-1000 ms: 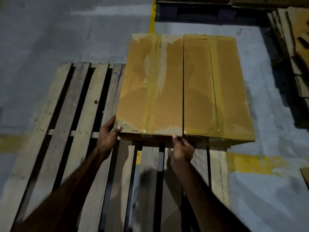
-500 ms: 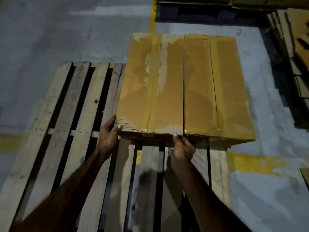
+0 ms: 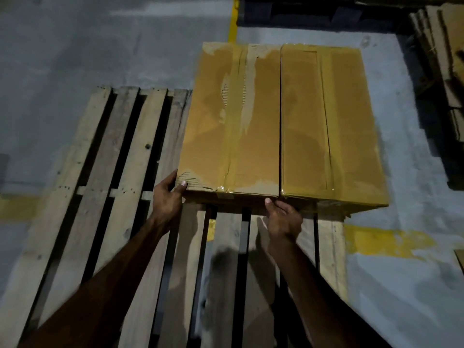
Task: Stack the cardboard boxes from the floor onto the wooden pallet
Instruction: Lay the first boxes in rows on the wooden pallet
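Observation:
Two taped cardboard boxes stand side by side on the far right part of the wooden pallet (image 3: pixel 118 177). The left box (image 3: pixel 231 121) has torn tape along its top seam. The right box (image 3: pixel 329 126) touches it along one long edge. My left hand (image 3: pixel 168 197) grips the near left corner of the left box, thumb on top. My right hand (image 3: pixel 283 217) holds the near bottom edge of the left box close to the seam between the two, fingers curled under it.
Grey concrete floor with yellow painted lines (image 3: pixel 386 239) surrounds the pallet. A dark pallet (image 3: pixel 301 13) lies at the top. Flattened cardboard (image 3: pixel 442 54) is piled at the right edge. The pallet's left slats are bare.
Hardly anything has moved. My right hand has shifted slightly along the near edge of the left box; the boxes and left hand stay put.

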Demonstrator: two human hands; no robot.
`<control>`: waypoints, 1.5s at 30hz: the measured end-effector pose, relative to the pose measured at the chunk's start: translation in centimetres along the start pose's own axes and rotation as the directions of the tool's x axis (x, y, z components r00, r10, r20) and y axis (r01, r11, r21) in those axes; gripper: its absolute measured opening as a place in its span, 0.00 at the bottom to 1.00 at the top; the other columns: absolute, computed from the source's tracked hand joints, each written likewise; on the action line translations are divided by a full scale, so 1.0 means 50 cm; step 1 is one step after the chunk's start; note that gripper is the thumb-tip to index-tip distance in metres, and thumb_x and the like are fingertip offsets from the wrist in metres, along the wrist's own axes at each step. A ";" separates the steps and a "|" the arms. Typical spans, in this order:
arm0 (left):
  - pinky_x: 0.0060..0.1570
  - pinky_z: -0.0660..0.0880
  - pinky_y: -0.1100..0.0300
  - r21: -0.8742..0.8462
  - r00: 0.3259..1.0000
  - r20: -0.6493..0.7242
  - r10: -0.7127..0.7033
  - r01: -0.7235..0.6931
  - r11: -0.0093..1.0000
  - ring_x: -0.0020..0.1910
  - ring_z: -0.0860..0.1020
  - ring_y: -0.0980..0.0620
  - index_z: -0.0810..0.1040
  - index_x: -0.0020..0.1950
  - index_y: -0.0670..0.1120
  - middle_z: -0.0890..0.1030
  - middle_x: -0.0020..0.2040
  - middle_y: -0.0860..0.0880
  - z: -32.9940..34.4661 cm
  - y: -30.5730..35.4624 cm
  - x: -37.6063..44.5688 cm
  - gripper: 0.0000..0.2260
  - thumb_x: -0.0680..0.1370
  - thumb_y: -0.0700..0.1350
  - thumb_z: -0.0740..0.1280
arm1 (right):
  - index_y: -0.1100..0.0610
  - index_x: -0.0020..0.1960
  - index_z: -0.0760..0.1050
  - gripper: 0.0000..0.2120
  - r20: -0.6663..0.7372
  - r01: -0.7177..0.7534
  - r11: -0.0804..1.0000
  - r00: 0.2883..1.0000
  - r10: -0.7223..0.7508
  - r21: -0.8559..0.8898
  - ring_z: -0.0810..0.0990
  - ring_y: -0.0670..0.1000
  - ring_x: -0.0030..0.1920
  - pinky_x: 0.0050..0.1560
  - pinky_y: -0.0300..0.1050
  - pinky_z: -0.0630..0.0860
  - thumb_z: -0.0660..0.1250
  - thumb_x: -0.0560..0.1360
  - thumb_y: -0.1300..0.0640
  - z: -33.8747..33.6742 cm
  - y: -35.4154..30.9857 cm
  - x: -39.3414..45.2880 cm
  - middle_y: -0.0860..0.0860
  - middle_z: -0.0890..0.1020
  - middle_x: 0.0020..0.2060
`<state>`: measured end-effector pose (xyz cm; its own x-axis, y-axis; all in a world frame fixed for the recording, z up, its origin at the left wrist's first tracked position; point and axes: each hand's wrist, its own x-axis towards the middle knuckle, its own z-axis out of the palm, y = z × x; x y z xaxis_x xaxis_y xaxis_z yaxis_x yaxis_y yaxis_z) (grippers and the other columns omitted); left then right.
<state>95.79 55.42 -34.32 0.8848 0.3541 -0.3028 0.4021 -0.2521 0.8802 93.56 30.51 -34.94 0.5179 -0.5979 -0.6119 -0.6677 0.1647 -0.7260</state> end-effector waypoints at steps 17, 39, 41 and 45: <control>0.55 0.74 0.59 0.072 0.944 -0.326 -0.050 0.078 0.994 0.54 0.80 0.51 0.84 0.64 0.39 0.85 0.57 0.43 0.025 0.017 -0.053 0.14 0.81 0.43 0.73 | 0.59 0.83 0.62 0.35 0.704 0.824 0.044 0.509 -0.495 -0.565 0.56 0.57 0.84 0.82 0.61 0.53 0.65 0.77 0.68 -0.135 -0.049 0.068 0.54 0.59 0.84; 0.50 0.75 0.63 0.255 0.989 -0.151 -0.008 0.047 0.966 0.55 0.82 0.47 0.83 0.64 0.38 0.85 0.57 0.45 -0.007 0.032 -0.054 0.19 0.80 0.50 0.75 | 0.55 0.86 0.50 0.44 0.815 0.862 0.028 0.489 -0.312 -0.506 0.45 0.54 0.85 0.82 0.54 0.43 0.65 0.75 0.70 -0.160 -0.074 0.094 0.50 0.48 0.85; 0.56 0.79 0.56 0.247 0.995 -0.089 -0.039 0.059 0.967 0.58 0.83 0.47 0.82 0.67 0.42 0.86 0.59 0.45 -0.015 0.026 -0.058 0.23 0.77 0.54 0.75 | 0.55 0.86 0.49 0.42 0.817 0.858 0.010 0.493 -0.300 -0.514 0.46 0.54 0.85 0.82 0.54 0.44 0.64 0.77 0.69 -0.162 -0.078 0.090 0.50 0.49 0.86; 0.59 0.73 0.59 0.279 0.999 0.023 -0.047 0.039 0.960 0.63 0.78 0.51 0.77 0.74 0.44 0.81 0.67 0.46 -0.019 0.045 -0.094 0.22 0.81 0.45 0.73 | 0.56 0.86 0.50 0.39 0.830 0.860 -0.021 0.485 -0.276 -0.510 0.47 0.54 0.85 0.82 0.54 0.47 0.64 0.80 0.64 -0.173 -0.077 0.067 0.51 0.50 0.86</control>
<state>92.28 54.05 -30.58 0.8701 0.3449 -0.3521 0.4858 -0.4792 0.7310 93.22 21.07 -31.49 0.8793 0.3157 -0.3567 0.1870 -0.9175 -0.3511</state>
